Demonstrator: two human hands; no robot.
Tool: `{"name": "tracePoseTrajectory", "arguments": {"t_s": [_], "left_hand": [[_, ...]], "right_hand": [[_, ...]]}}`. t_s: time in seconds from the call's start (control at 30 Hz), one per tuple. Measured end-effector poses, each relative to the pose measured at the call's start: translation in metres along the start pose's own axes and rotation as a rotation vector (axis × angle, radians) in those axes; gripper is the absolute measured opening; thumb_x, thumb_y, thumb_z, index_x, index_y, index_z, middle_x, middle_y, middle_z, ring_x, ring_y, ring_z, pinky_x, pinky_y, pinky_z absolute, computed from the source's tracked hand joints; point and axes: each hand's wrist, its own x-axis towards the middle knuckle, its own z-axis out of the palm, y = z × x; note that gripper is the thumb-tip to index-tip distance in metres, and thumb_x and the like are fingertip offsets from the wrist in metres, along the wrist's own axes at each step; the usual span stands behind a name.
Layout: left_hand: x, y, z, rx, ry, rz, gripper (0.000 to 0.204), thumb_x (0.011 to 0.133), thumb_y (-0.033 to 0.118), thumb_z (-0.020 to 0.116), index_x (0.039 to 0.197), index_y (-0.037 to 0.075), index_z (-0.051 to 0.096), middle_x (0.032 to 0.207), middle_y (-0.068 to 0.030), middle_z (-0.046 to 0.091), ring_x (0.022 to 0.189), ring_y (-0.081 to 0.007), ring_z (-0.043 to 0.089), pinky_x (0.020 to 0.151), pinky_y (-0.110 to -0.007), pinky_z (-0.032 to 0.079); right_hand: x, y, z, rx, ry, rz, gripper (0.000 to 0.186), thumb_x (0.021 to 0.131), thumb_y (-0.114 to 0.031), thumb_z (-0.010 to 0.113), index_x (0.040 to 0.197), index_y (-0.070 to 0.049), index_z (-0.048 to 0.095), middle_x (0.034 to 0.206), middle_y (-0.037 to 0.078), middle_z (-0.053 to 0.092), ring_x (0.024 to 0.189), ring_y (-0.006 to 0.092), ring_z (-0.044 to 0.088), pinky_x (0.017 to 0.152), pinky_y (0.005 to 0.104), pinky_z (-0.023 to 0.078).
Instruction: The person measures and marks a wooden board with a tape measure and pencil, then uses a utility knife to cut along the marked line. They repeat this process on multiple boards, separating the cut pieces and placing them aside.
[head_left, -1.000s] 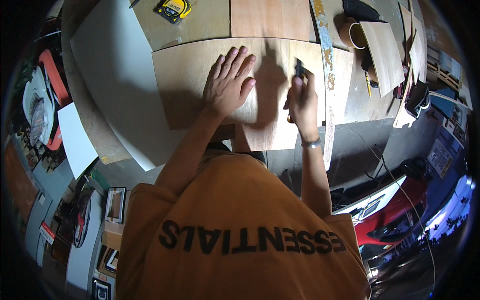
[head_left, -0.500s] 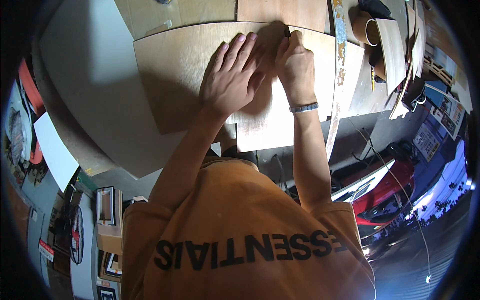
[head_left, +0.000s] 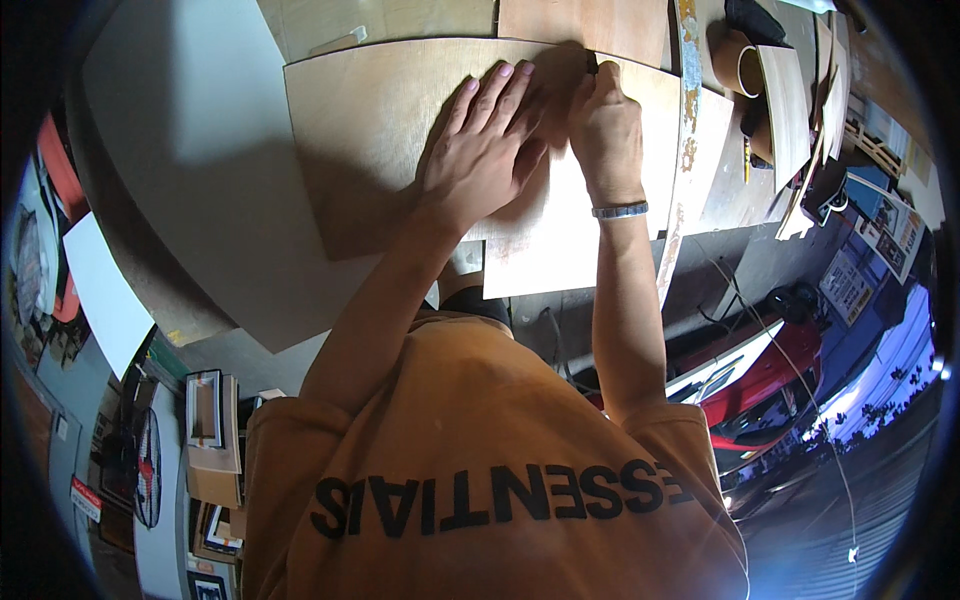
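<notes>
A thin plywood panel (head_left: 370,110) lies on the work table under both hands. My left hand (head_left: 478,150) is spread on it, palm down, fingers pointing to the far edge. Beside it, my right hand (head_left: 606,130) is closed round a small dark tool (head_left: 592,62). That tool's end shows past the fingers at the panel's far edge; the rest is hidden by the hand, so its kind is unclear. A shadow falls around it. Right of this hand, a long, worn metal strip (head_left: 690,90) lies across the boards.
A large grey sheet (head_left: 200,200) covers the table's left side. Another plywood piece (head_left: 580,20) lies beyond the panel. At right are a brown round container (head_left: 737,65), thin wood offcuts (head_left: 785,110) and a yellow pencil-like stick (head_left: 746,160). Picture frames (head_left: 205,410) stand low left.
The whole view has shifted slightly, so panel and hands appear a little farther right. Both hands keep about the same places on the panel, and the right hand still grips the dark tool.
</notes>
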Motion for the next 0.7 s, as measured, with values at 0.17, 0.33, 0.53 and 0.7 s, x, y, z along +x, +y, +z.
{"name": "tracePoseTrajectory", "arguments": {"t_s": [0.17,0.33,0.53,0.7], "left_hand": [[-0.001,0.001,0.001,0.029,-0.023,-0.005,0.054,0.103,0.047,0.046,0.149,0.018,0.052,0.165,-0.0091,0.031,0.155,-0.0256,0.020,0.126,-0.045,0.014],[-0.002,0.001,0.001,0.004,0.016,-0.007,0.053,0.103,0.042,0.046,0.150,0.018,0.050,0.161,-0.0097,0.038,0.151,-0.0270,0.027,0.125,-0.046,0.017],[0.003,0.002,0.004,-0.067,0.136,-0.024,0.047,0.100,0.034,0.051,0.144,0.015,0.056,0.151,-0.0092,0.050,0.145,-0.0277,0.038,0.123,-0.047,0.024],[-0.001,0.004,0.009,0.037,0.089,-0.054,0.053,0.101,0.039,0.049,0.150,0.021,0.050,0.162,-0.0039,0.038,0.150,-0.0225,0.032,0.125,-0.044,0.021]], "right_hand": [[-0.001,-0.002,-0.001,-0.028,-0.026,0.025,0.019,0.103,-0.017,0.049,0.101,0.001,0.055,0.071,0.030,0.066,0.068,0.0486,0.068,0.054,0.0504,0.055],[0.003,-0.007,-0.008,-0.096,-0.138,0.066,0.026,0.101,-0.019,0.047,0.109,0.005,0.055,0.079,0.032,0.069,0.077,0.0484,0.071,0.065,0.0530,0.059],[0.024,-0.002,-0.018,-0.101,-0.296,0.053,0.021,0.096,-0.013,0.048,0.095,0.004,0.058,0.084,0.033,0.069,0.079,0.0451,0.072,0.069,0.0508,0.061],[-0.016,0.010,-0.019,-0.050,-0.382,0.142,0.018,0.095,-0.008,0.047,0.094,0.006,0.058,0.080,0.036,0.067,0.079,0.0485,0.071,0.069,0.0522,0.060]]}}
